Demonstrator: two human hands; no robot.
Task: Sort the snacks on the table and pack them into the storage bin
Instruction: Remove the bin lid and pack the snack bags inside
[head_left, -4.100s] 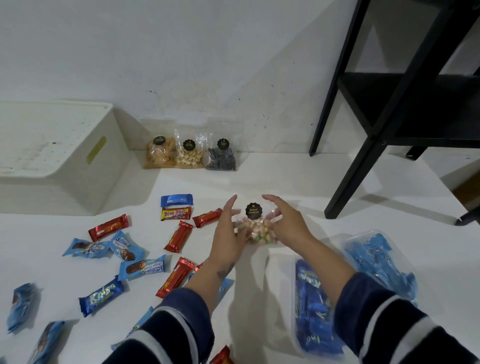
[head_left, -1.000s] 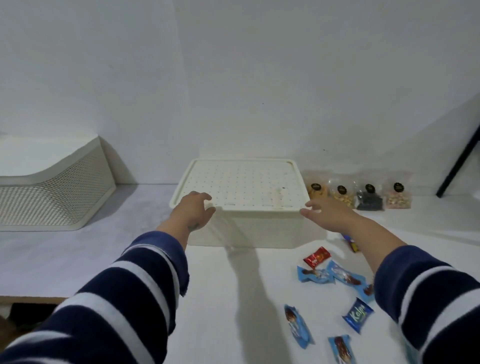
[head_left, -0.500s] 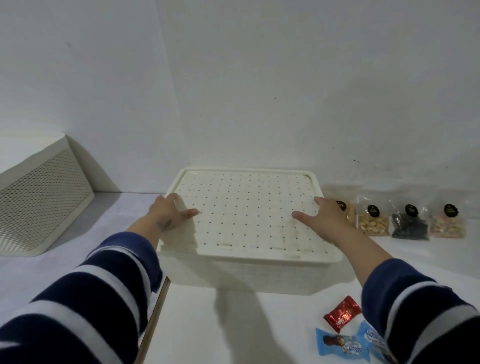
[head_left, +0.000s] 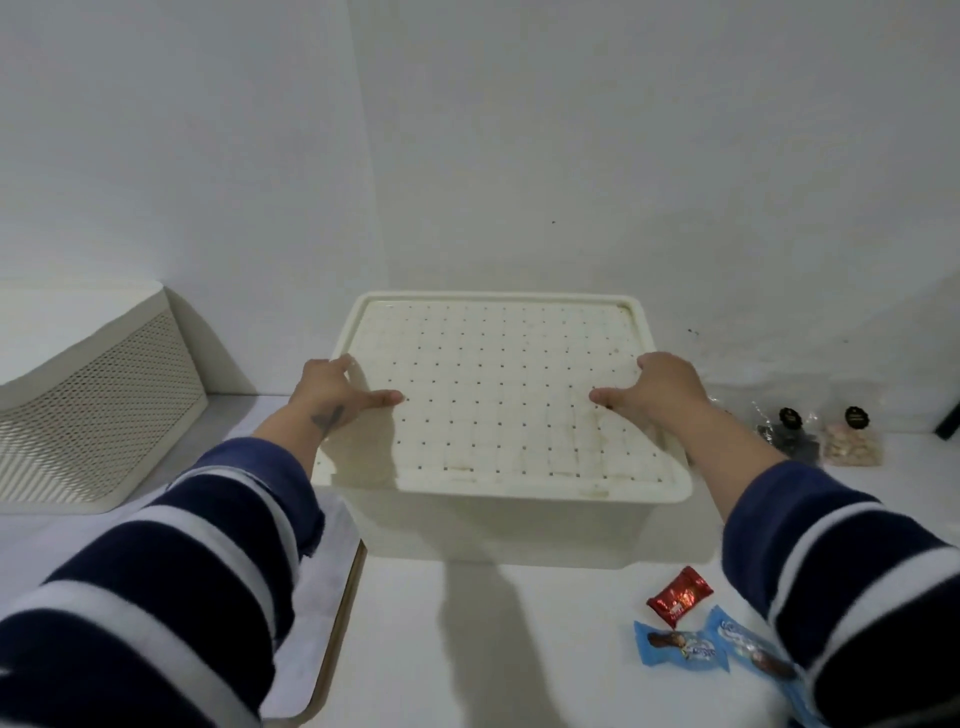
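Both hands are on the cream plastic storage bin, which sits on the white table against the white wall, its lid on. The lid is a flat, rounded-corner rectangle, dotted with a regular grid of small holes inside a raised rim, and its surface looks scuffed and a little stained. The left hand grips the lid's left edge: the thumb lies stretched across the top while the fingers curl over the rim, their tips out of sight behind it. The right hand mirrors it on the right edge, thumb on top, fingers wrapped down the side. The bin's smooth front wall is in shadow below the overhanging lid; its side walls cannot be made out.

Navy and white striped fleecy sleeves fill the lower corners. Near the right sleeve lie wrapped snacks: a shiny red foil candy, crinkled at both ends, and beside it a light blue wrapper with a picture on it, its print too blurred to read. A second blue wrapper is partly covered by the sleeve.

Right of the bin, by the wall, stand clear cellophane bags with round black labels: one with dark contents, half hidden by the right forearm, and one with pale pieces. Far left, a cream perforated mesh basket runs off the frame. A thin wooden edge shows at the table's left side.
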